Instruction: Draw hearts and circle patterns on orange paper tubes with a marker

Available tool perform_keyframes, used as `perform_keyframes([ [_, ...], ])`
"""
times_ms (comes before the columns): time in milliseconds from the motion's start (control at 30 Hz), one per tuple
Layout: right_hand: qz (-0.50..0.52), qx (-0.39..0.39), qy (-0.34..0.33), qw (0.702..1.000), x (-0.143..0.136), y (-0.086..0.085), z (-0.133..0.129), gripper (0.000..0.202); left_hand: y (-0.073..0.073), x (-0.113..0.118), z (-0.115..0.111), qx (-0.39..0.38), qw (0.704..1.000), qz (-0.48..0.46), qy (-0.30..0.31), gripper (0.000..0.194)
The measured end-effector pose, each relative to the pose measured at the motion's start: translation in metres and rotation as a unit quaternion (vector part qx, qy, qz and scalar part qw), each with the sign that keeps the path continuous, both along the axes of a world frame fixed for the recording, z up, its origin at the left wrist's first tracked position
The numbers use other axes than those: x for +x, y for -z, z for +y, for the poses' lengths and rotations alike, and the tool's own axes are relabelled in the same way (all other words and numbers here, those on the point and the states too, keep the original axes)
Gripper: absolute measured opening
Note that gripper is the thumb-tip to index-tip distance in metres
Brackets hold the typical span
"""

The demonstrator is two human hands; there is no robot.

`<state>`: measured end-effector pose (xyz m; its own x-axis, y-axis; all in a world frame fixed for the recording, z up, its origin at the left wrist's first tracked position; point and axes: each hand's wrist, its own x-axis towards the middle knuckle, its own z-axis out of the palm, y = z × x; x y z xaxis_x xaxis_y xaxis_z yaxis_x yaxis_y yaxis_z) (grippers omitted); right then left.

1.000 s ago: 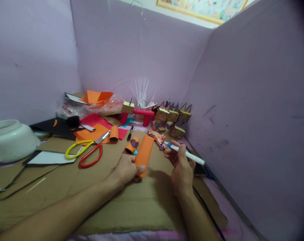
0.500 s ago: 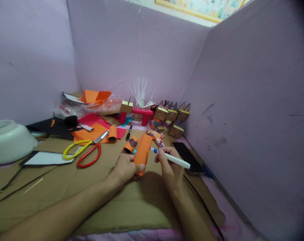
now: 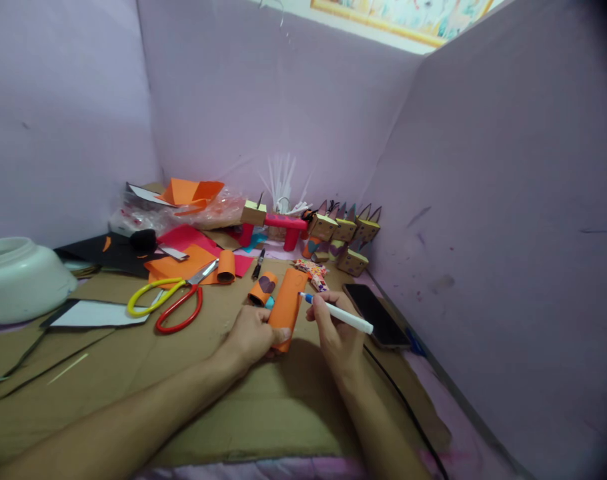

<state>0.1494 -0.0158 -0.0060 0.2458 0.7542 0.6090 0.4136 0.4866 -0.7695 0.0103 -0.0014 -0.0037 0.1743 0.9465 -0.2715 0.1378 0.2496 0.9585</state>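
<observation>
An orange paper tube (image 3: 289,303) lies lengthwise over the cardboard, its near end gripped between the thumb and fingers of my left hand (image 3: 255,335). My right hand (image 3: 337,330) pinches a white marker (image 3: 344,316) with a blue collar, and the marker's tip meets or nearly meets the tube's right side. Faint dark lines show near the tube's far end. Just left of it rests a short orange roll (image 3: 263,289) bearing a dark heart. Behind the tube is a flower-patterned piece (image 3: 311,272).
Scissors (image 3: 179,307) with yellow and red handles lie left, near another orange roll (image 3: 226,267). A black phone (image 3: 376,315) is at right, with a cable (image 3: 406,403) below. Cardboard animal heads (image 3: 353,261) and a pink figure (image 3: 286,222) stand behind. A white pot (image 3: 23,283) sits far left.
The right hand and marker have shifted very slightly left, with the marker's tip closer against the tube. The left hand keeps its hold; the whole view has moved a little.
</observation>
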Motion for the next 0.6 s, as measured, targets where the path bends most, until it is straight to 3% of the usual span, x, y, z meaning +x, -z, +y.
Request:
perform_keyframes([
  [267,-0.006,0.005,-0.034,0.999,-0.0022,-0.0002,0.0000,0.012,-0.0018,0.0000,-0.0011,0.000,1.000,0.001,0.002,0.015],
  [600,0.011,-0.052,-0.045,0.998,0.0010,-0.0036,-0.0046,0.018,-0.0029,-0.0004,0.0009,-0.016,1.000,-0.008,-0.002,0.020],
])
